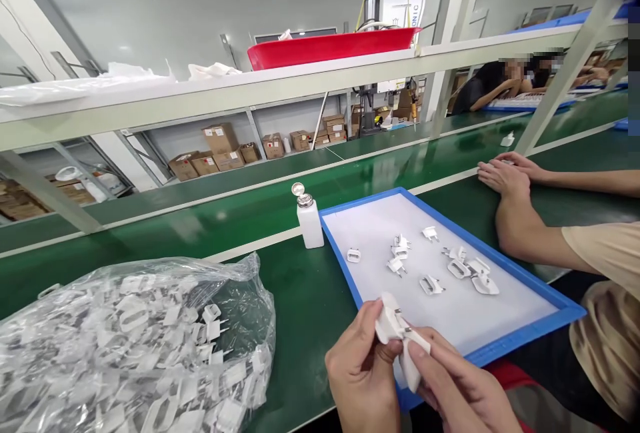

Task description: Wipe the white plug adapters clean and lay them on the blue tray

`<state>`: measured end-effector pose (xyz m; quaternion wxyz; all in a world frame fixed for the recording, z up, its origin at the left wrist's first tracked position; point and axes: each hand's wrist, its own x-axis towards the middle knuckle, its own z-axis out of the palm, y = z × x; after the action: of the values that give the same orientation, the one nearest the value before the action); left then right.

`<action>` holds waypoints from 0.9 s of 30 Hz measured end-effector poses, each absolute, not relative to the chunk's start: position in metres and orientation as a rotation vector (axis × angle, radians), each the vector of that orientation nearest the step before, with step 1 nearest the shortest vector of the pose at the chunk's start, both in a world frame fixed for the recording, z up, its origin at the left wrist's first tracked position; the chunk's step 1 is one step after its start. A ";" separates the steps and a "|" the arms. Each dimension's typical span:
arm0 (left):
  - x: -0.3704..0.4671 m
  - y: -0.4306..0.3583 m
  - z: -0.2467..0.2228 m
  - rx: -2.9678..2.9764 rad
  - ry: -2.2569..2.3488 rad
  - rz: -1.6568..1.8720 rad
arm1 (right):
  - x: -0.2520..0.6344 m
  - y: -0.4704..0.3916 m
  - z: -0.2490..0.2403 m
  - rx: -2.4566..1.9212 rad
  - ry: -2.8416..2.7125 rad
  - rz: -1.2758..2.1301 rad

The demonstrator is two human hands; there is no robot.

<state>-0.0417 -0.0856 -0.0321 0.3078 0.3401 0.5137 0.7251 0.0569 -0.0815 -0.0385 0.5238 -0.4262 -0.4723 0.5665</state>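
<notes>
My left hand [363,370] pinches a white plug piece [389,321] with metal pins, above the near left corner of a blue-rimmed tray [520,340]. Close against it, my right hand [457,380] is closed on a white cloth [411,363], or a similar flat white thing, touching the plug piece. Several white plug pieces [431,284] lie scattered on the tray's white surface. Left of my hands, a clear plastic bag [267,313] is open and full of similar white pieces [135,320].
A white pump bottle [311,223] with its lid raised stands at the tray's far left corner. On the right, a person's hands [507,173] rest on the green table [295,300]. A shelf rail [225,96] with a red bin [335,46] crosses above.
</notes>
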 end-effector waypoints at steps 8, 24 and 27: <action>-0.038 -0.072 -0.017 1.101 1.207 1.739 | 0.067 -0.056 -0.042 -0.885 -1.043 1.344; -0.033 -0.013 0.015 0.938 0.986 1.549 | 0.061 -0.008 -0.019 -0.928 -0.808 1.173; -0.033 0.004 0.014 1.018 1.015 1.539 | 0.056 0.002 -0.018 -0.956 -0.736 1.110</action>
<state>-0.0327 0.0038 0.0139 0.4949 0.4201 0.4189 0.6349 0.0565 0.0016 -0.0177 0.6825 -0.4261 -0.3280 0.4950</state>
